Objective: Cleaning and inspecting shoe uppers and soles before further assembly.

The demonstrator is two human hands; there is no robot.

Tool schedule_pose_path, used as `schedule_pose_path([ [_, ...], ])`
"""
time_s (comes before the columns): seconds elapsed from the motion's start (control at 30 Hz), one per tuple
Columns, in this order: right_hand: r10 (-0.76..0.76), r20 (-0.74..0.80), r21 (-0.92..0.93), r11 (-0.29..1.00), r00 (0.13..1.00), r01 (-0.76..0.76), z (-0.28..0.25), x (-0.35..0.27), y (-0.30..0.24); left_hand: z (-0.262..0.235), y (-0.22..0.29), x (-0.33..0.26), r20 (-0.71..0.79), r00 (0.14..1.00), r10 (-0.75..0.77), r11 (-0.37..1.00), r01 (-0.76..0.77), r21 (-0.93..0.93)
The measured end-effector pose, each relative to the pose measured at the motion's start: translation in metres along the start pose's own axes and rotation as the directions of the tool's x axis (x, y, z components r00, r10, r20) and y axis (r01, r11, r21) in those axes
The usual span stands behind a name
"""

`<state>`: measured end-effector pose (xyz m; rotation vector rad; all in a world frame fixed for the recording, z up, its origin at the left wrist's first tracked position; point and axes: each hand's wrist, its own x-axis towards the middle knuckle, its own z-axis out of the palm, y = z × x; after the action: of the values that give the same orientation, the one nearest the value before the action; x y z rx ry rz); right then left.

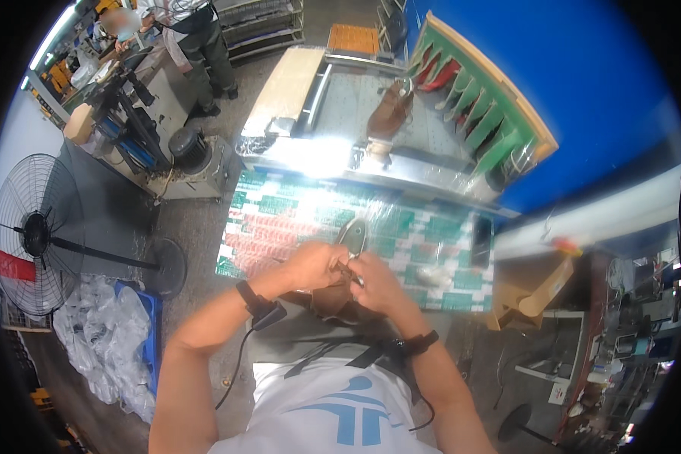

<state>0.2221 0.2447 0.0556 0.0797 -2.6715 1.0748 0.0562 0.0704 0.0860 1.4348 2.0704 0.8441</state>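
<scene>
Far left: a caged floor fan (35,234) is standing beside clear plastic bags (102,344) that are filling a blue crate (153,321). Beyond, a machine motor (189,149) is sitting near a co-worker (204,49), well away from the work.

Centre: the left hand (321,263) is grasping the brown leather shoe (331,301) near its opening, held over the near edge of the patterned table (280,200). A grey-green last (352,233) is projecting beyond the leather. Reads as part-way: leather and last are together, one end is showing bare; fit unfinished or unverified, the fingers hiding the join. The right hand (376,282) is closing around the same spot; exact hold unclear.

Behind, a second brown shoe (388,112) is resting on the bench. Rightward, a whitish wad (433,276) and a dark phone-like slab (480,240) are taking up table space, apart from the hands. Far right: a cardboard box (533,291) is crowding the table's side.
</scene>
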Motion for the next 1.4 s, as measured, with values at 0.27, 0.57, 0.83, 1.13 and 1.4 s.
schedule_pose_path([
  [0.27,0.372,0.332,0.390,0.783,0.867,-0.485,-0.008,0.001,0.001,0.045,-0.008,-0.012,-0.518,0.845,-0.134,0.957,-0.026,-0.290],
  [0.57,0.371,0.337,0.327,0.816,0.865,-0.477,-0.022,-0.001,0.013,0.029,-0.038,0.015,-0.313,0.834,-0.454,0.555,-0.010,-0.832],
  [0.83,0.337,0.413,0.602,0.596,0.846,-0.532,-0.104,-0.013,-0.007,-0.101,-0.017,0.029,-0.302,0.866,-0.398,0.490,-0.077,-0.868],
  [1.13,0.659,-0.280,0.216,0.752,0.699,-0.623,-0.118,-0.039,0.080,-0.048,-0.085,0.106,-0.479,0.865,-0.152,0.932,0.287,0.223],
  [1.4,0.395,-0.263,-0.659,0.594,0.880,-0.463,-0.054,-0.104,0.091,0.028,-0.045,0.102,-0.121,0.991,-0.053,0.995,0.042,-0.095],
])
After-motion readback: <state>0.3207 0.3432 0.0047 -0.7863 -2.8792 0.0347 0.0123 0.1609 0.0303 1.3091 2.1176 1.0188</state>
